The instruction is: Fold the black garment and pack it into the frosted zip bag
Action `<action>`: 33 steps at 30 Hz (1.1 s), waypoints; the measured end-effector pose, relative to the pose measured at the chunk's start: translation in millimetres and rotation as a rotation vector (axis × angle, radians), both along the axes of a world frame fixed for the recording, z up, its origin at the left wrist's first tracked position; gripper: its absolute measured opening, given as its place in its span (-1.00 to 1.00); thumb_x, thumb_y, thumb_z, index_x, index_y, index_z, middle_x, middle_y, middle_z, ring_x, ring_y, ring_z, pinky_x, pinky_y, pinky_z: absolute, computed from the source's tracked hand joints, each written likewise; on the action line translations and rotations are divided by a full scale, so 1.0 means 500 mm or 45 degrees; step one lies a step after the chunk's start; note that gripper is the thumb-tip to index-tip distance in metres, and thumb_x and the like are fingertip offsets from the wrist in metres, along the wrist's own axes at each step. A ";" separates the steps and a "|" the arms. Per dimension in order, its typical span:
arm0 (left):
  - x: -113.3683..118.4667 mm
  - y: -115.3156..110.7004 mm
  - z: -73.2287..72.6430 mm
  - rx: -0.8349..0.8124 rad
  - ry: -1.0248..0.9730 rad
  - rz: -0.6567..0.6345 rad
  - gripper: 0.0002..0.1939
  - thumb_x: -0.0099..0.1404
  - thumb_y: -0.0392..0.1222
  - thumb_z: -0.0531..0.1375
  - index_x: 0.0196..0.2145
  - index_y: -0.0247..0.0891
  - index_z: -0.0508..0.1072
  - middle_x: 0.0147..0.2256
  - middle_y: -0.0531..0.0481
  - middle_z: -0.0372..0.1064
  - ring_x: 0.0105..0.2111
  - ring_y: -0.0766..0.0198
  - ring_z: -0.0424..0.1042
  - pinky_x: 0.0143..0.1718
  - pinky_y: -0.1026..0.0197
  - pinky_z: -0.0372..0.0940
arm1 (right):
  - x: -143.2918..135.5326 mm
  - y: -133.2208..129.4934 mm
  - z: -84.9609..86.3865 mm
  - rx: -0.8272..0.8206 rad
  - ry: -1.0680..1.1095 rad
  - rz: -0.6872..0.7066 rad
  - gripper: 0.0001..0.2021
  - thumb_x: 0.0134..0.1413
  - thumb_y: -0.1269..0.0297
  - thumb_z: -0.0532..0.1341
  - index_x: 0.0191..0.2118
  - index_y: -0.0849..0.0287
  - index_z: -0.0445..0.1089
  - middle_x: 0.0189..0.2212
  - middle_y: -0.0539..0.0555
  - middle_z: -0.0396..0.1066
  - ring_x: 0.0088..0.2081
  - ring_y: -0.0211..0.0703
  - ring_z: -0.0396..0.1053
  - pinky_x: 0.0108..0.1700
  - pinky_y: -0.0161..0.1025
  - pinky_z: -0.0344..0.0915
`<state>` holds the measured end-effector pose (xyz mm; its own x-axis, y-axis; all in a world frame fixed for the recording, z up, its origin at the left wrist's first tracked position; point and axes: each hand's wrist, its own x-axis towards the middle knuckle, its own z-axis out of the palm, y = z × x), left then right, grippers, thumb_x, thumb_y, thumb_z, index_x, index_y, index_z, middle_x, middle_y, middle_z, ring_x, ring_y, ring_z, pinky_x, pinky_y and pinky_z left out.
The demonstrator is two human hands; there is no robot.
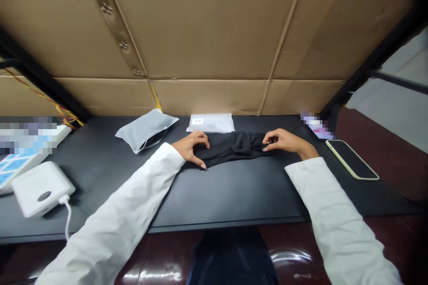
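A strip of folded black cloth (230, 146) lies crosswise on the black table mat (234, 196). At its left end my left hand (194, 148) rests with thumb and fingers apart, touching the cloth. My right hand (281, 140) pinches the cloth's right end between thumb and fingers. Just behind the cloth lies a flat translucent bag (216, 123) with a small white label. To the left is a grey pouch (143, 128), its mouth partly open toward the right front.
A white charger (43, 189) with a cable and a white power strip (20, 160) are at the far left. On the right lie a phone in a pale green case (352, 160) and a partly blurred coloured item (317, 127). Brown padded panels rise behind the table.
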<state>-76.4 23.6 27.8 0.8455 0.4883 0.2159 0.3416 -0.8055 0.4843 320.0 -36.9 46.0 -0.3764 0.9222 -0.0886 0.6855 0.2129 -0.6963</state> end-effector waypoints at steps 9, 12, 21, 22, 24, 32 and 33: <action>-0.018 0.012 0.022 -0.383 -0.070 -0.089 -0.86 0.11 -0.16 0.22 -0.44 -0.30 0.48 -0.33 -0.06 0.50 -0.29 0.19 0.46 -0.16 0.18 0.35 | -0.043 -0.026 0.033 -0.216 0.367 0.014 -0.58 -0.07 -0.15 0.30 -0.46 0.18 0.43 -0.52 -0.05 0.35 -0.46 -0.23 0.25 -0.37 -0.27 0.16; -0.020 0.012 0.022 -0.685 -0.153 -0.009 -0.79 0.12 -0.09 0.20 -0.49 -0.31 0.41 -0.53 0.03 0.40 -0.48 0.30 0.39 -0.41 0.29 0.27 | -0.044 -0.026 0.029 -0.215 0.452 -0.080 -0.58 -0.10 -0.15 0.32 -0.36 0.15 0.46 -0.42 0.00 0.44 -0.40 -0.15 0.33 -0.31 -0.23 0.24; -0.003 0.007 0.018 -0.980 -1.025 0.611 -0.68 -0.02 -0.08 0.39 -0.34 -0.31 0.50 -0.38 0.00 0.46 -0.39 0.23 0.44 -0.31 0.20 0.34 | -0.052 0.005 -0.014 0.348 0.296 -0.493 -0.58 -0.09 -0.14 0.32 -0.35 0.18 0.51 -0.35 0.10 0.52 -0.28 -0.04 0.42 -0.20 -0.16 0.29; -0.004 0.002 0.024 -0.967 -1.044 0.516 -0.70 -0.02 -0.07 0.39 -0.37 -0.31 0.52 -0.36 -0.01 0.46 -0.37 0.21 0.45 -0.27 0.17 0.35 | -0.050 0.001 -0.006 0.329 0.390 -0.469 -0.58 -0.13 -0.12 0.35 -0.32 0.17 0.52 -0.32 0.10 0.53 -0.26 -0.03 0.43 -0.18 -0.16 0.30; -0.004 -0.009 0.038 -0.935 -0.901 0.201 -0.71 -0.03 -0.02 0.42 -0.48 -0.29 0.54 -0.36 -0.06 0.45 -0.34 0.17 0.44 -0.22 0.10 0.37 | -0.043 -0.012 0.014 0.164 0.468 -0.310 -0.59 -0.23 -0.08 0.42 -0.33 0.17 0.54 -0.34 0.09 0.54 -0.27 -0.03 0.46 -0.18 -0.17 0.32; 0.026 -0.043 0.062 -0.978 0.002 -0.523 -0.69 0.06 0.09 0.40 -0.31 -0.14 0.66 -0.30 -0.19 0.53 -0.27 0.08 0.50 -0.12 0.10 0.39 | -0.044 -0.027 0.028 -0.302 0.140 0.060 -0.62 -0.18 -0.07 0.38 -0.34 0.16 0.60 -0.38 0.10 0.56 -0.27 -0.04 0.47 -0.17 -0.18 0.34; 0.028 -0.045 0.059 -0.960 0.004 -0.508 -0.72 0.13 0.06 0.37 -0.27 -0.15 0.66 -0.29 -0.18 0.53 -0.25 0.09 0.50 -0.10 0.11 0.38 | -0.045 -0.026 0.025 -0.284 0.146 0.035 -0.60 -0.25 -0.04 0.43 -0.32 0.16 0.59 -0.37 0.10 0.56 -0.27 -0.04 0.47 -0.18 -0.18 0.33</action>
<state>-62.4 1.0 57.5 0.9848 0.1662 -0.0498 0.1028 -0.3282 0.9390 297.4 -49.7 58.4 -0.4205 0.8738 -0.2442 0.5953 0.0626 -0.8010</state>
